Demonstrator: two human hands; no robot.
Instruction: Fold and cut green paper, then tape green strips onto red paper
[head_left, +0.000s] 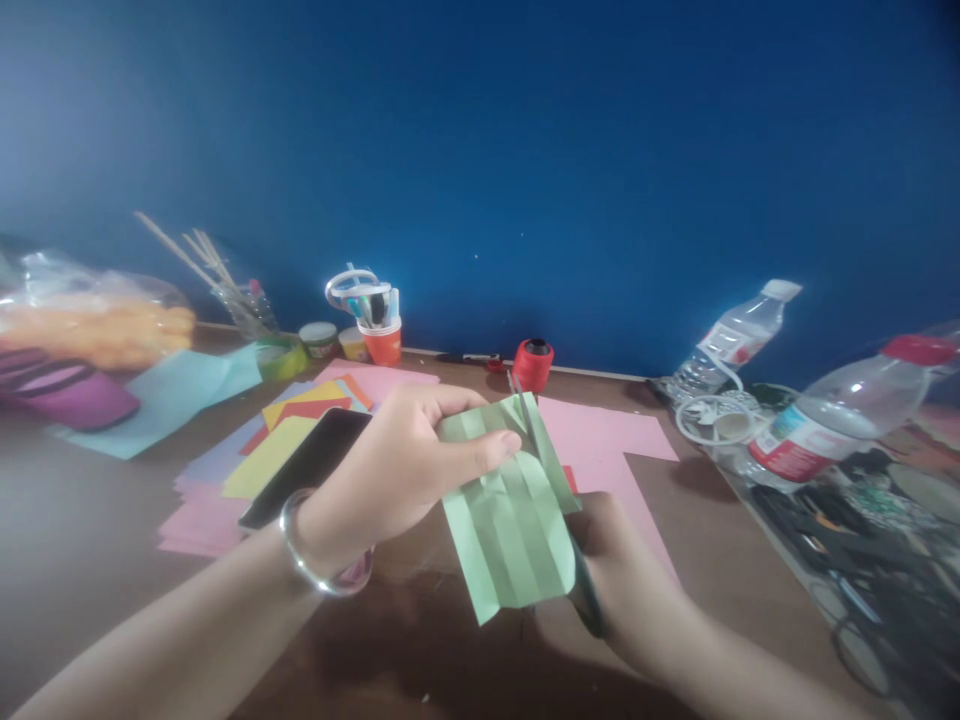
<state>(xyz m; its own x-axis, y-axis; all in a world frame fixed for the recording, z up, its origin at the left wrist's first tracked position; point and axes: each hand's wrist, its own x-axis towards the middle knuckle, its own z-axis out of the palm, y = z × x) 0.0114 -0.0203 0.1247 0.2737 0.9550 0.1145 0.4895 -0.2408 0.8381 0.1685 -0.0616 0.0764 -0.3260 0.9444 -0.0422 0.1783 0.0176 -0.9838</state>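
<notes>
A creased sheet of light green paper point(517, 535) is held up over the brown table, pinched between the thumb and fingers of my left hand point(420, 460). My right hand point(626, 570) is wrapped round the dark handles of a pair of scissors point(589, 600). The blades pass along the paper's right side, and their tips show above its top edge. A cut strip of the green paper stands out over the blades on the right. My right fingers are partly hidden behind the paper.
Coloured paper sheets point(217, 480) and a black phone point(322, 455) lie left. Pink paper point(600, 425) lies behind my right hand. A red spool point(533, 366) and an orange cup point(382, 345) stand by the blue wall. Plastic bottles point(832, 425) and cluttered tools point(855, 560) are on the right.
</notes>
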